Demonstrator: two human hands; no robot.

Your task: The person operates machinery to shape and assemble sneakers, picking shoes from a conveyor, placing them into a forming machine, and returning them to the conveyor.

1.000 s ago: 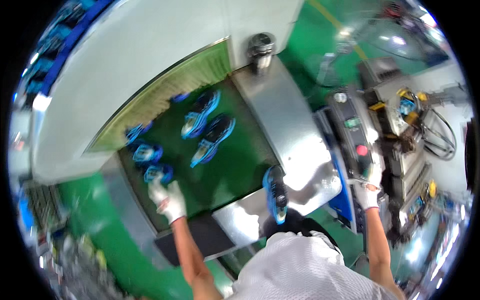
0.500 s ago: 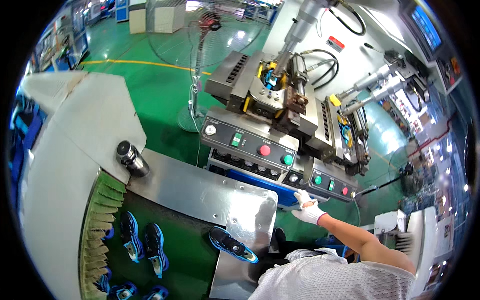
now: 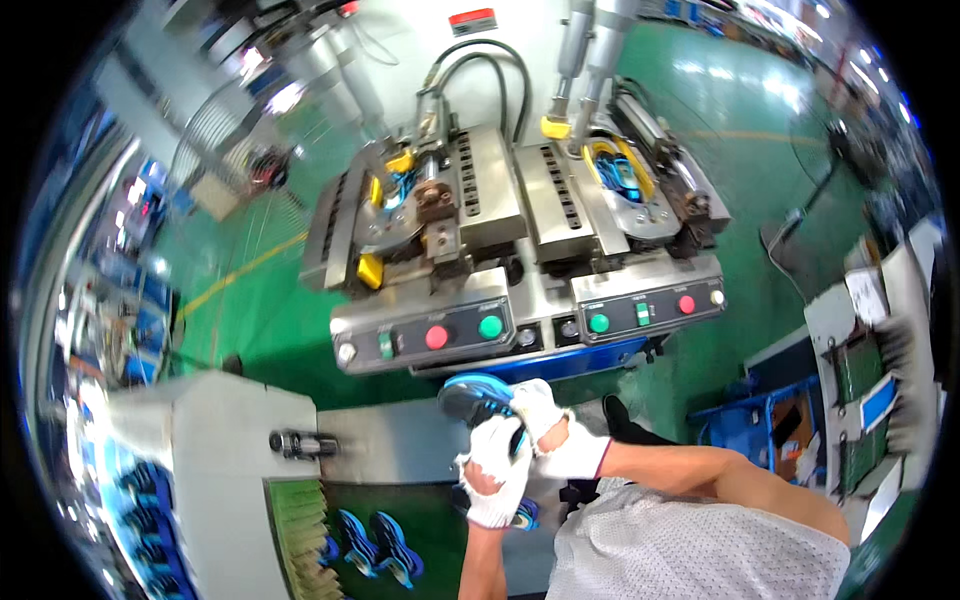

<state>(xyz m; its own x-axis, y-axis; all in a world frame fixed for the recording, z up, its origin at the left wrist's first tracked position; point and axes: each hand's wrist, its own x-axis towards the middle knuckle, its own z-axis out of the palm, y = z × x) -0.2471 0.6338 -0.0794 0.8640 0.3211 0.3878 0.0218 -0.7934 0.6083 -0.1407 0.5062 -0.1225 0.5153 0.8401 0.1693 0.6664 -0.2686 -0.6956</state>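
Observation:
A black and blue sneaker (image 3: pixel 468 396) is held up above the metal table, in front of the press machine. My left hand (image 3: pixel 495 470), in a white glove with the fingers partly bare, grips it from below and to the left. At the sneaker's right end, my right hand (image 3: pixel 560 435), gloved the same way, is closed on it. The hands hide part of the sneaker. Behind my left hand another sneaker (image 3: pixel 526 513) is partly visible on the metal table.
Ahead stands the press, with two shoe stations and a front control panel (image 3: pixel 420 335). A metal flask (image 3: pixel 303 444) lies near the left of the metal table (image 3: pixel 385 440). Sneakers (image 3: pixel 395 545) sit beside the green bristle curtain (image 3: pixel 297 525). A blue cart (image 3: pixel 735 425) is at right.
The view has swung right. My left hand has come into sight, and both hands now hold a sneaker; earlier my right hand was reaching out near the press with no sneaker in it.

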